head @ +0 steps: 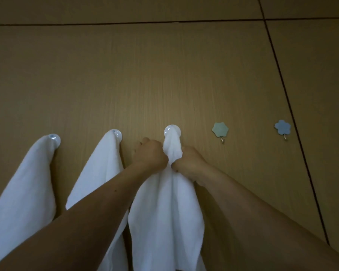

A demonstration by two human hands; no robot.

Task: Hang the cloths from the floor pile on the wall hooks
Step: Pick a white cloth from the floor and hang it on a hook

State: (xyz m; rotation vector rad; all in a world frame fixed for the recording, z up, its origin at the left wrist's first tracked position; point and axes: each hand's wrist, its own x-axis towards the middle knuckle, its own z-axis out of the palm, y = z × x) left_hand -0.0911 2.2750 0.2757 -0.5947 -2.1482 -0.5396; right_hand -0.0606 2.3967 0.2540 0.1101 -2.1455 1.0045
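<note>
So the person's on the third cloth: its top is bunched over the white hook, with the left hand and right hand both curled round it just below, one either side. Looks like they're seating it. Next move probably calls for a gentle let-go so it doesn't slip off. The first cloth and second cloth hang further left; the green hook and blue hook on the right are bare, and the floor pile isn't in shot

2 bare forearms; bare left hand, right hand.
</note>
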